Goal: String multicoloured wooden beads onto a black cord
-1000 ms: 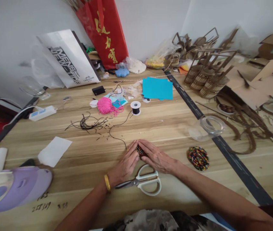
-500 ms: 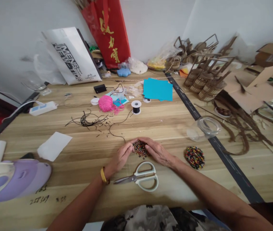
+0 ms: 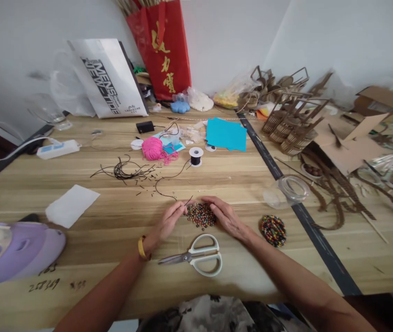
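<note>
A loose pile of small multicoloured beads (image 3: pixel 201 216) lies on the table between my two hands. My left hand (image 3: pixel 167 222) is at the pile's left edge, thumb and fingers pinched on a thin black cord (image 3: pixel 157 185). A short cord end sticks out past the fingertips, above the beads. From the hand the cord loops back to a white spool (image 3: pixel 195 157). Curved along the pile's right and far side, my right hand (image 3: pixel 228 217) has its fingers stretched out, touching the beads and holding nothing visible. Scissors with white handles (image 3: pixel 187 257) lie slightly open nearer to me.
A coil of strung beads (image 3: pixel 273 230) and a clear round container (image 3: pixel 291 189) lie right. Black cord pieces (image 3: pixel 123 169), pink yarn (image 3: pixel 152 148) and blue sheets (image 3: pixel 226 133) lie farther back. A purple-and-white device (image 3: pixel 26 251) stands left; brown baskets (image 3: pixel 289 127) stand back right.
My hands have moved apart, with the left hand shifting left. The bead pile shows wider between them, and the cord end now stands out from my left fingers. The view has shifted slightly.
</note>
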Available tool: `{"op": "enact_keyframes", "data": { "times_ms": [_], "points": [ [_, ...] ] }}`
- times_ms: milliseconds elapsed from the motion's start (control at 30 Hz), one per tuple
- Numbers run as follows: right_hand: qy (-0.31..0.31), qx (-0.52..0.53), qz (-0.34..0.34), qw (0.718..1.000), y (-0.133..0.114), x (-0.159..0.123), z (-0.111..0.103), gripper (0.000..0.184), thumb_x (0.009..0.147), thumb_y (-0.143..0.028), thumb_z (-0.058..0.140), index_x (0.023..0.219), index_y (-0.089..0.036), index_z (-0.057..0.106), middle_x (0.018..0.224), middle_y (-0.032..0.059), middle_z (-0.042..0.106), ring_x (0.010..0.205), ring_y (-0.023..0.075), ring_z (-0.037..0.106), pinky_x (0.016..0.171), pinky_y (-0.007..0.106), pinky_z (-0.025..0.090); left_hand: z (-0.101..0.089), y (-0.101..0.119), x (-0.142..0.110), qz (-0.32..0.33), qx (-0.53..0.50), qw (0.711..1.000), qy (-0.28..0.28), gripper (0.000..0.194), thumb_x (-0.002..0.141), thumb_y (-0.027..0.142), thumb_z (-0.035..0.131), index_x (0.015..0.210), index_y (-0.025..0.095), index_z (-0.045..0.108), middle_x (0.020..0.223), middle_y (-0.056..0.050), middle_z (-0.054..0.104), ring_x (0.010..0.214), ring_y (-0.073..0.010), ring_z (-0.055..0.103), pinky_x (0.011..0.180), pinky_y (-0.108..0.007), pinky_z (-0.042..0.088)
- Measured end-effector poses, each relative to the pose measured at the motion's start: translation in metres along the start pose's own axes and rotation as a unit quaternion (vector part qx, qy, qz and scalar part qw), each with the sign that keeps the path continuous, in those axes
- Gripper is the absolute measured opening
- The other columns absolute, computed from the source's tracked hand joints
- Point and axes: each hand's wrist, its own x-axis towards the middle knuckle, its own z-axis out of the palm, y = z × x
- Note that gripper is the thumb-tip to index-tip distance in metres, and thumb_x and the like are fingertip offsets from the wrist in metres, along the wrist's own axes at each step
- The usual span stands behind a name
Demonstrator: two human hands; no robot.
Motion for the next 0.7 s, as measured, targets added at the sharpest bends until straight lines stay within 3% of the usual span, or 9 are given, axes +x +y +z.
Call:
{"op": "enact_keyframes", "data": {
  "times_ms": [133, 233, 300, 367, 467, 500, 567, 700],
  "points": [
    [0.025, -0.03, -0.013, 0.999, -0.002, 0.0, -0.003, 0.035, 0.098, -0.033, 0.034, 0.122, -0.018, 0.055, 0.117, 0.0108, 0.06, 0.108, 0.0213, 0.056, 0.096, 0.039, 0.044, -0.003, -0.002, 0.002, -0.007, -0.057, 0.998, 0.014, 0.027, 0.091, 0.04, 0.039, 0.076, 0.02, 0.047, 0.118, -0.01, 0.065, 0.118, -0.0236, 0.052, 0.106, -0.037, 0.029],
    [0.019, -0.071, -0.07, 0.995, -0.013, -0.002, -0.004, 0.03, 0.096, -0.029, 0.039, 0.119, -0.017, 0.053, 0.111, 0.0119, 0.06, 0.104, 0.0212, 0.056, 0.092, 0.038, 0.046, -0.005, -0.006, 0.002, -0.006, -0.084, 0.996, 0.018, 0.026, 0.092, 0.04, 0.04, 0.078, 0.02, 0.048, 0.12, -0.009, 0.065, 0.118, -0.0229, 0.053, 0.107, -0.038, 0.029],
    [-0.015, -0.114, -0.113, 0.987, -0.025, -0.005, -0.004, 0.029, 0.094, -0.028, 0.045, 0.12, -0.016, 0.051, 0.109, 0.013, 0.06, 0.101, 0.0212, 0.056, 0.089, 0.036, 0.047, -0.005, -0.008, 0.003, -0.005, -0.092, 0.996, 0.018, 0.026, 0.092, 0.039, 0.04, 0.078, 0.02, 0.049, 0.119, -0.009, 0.065, 0.117, -0.0223, 0.054, 0.105, -0.037, 0.032],
    [-0.089, -0.166, -0.148, 0.971, -0.041, -0.01, -0.002, 0.028, 0.093, -0.028, 0.047, 0.116, -0.014, 0.052, 0.103, 0.0129, 0.06, 0.093, 0.0197, 0.058, 0.079, 0.031, 0.049, -0.005, -0.009, 0.004, -0.003, -0.097, 0.995, 0.02, 0.025, 0.092, 0.038, 0.041, 0.077, 0.019, 0.05, 0.117, -0.009, 0.066, 0.115, -0.022, 0.055, 0.103, -0.036, 0.034],
    [-0.254, -0.271, -0.168, 0.913, -0.065, -0.018, 0.002, 0.021, 0.093, -0.032, 0.047, 0.099, -0.016, 0.057, 0.09, 0.0082, 0.061, 0.081, 0.0184, 0.058, 0.068, 0.029, 0.047, -0.004, -0.01, 0.004, 0.001, -0.101, 0.994, 0.029, 0.024, 0.092, 0.034, 0.042, 0.078, 0.018, 0.052, 0.113, -0.008, 0.067, 0.11, -0.0211, 0.058, 0.1, -0.035, 0.036],
    [-0.28, -0.297, -0.17, 0.897, -0.071, -0.021, 0.004, 0.019, 0.093, -0.032, 0.048, 0.094, -0.016, 0.058, 0.088, 0.0074, 0.061, 0.08, 0.0187, 0.057, 0.068, 0.029, 0.046, -0.004, -0.01, 0.005, 0.002, -0.101, 0.994, 0.032, 0.024, 0.092, 0.034, 0.043, 0.078, 0.017, 0.053, 0.112, -0.008, 0.068, 0.109, -0.0207, 0.058, 0.099, -0.034, 0.036],
    [-0.302, -0.333, -0.174, 0.876, -0.08, -0.025, 0.008, 0.017, 0.092, -0.031, 0.05, 0.096, -0.016, 0.057, 0.091, 0.0078, 0.061, 0.085, 0.0203, 0.057, 0.072, 0.03, 0.045, -0.004, -0.01, 0.005, 0.003, -0.105, 0.994, 0.035, 0.024, 0.092, 0.033, 0.043, 0.079, 0.017, 0.055, 0.111, -0.008, 0.068, 0.106, -0.0204, 0.059, 0.097, -0.034, 0.038],
    [-0.3, -0.36, -0.162, 0.868, -0.082, -0.033, 0.013, 0.026, 0.086, -0.022, 0.057, 0.111, -0.015, 0.052, 0.099, 0.01, 0.061, 0.088, 0.021, 0.056, 0.072, 0.031, 0.043, -0.004, -0.013, 0.006, 0.005, -0.124, 0.992, 0.029, 0.024, 0.091, 0.033, 0.046, 0.08, 0.016, 0.058, 0.107, -0.008, 0.069, 0.106, -0.0211, 0.06, 0.097, -0.035, 0.039]
  ]
}}
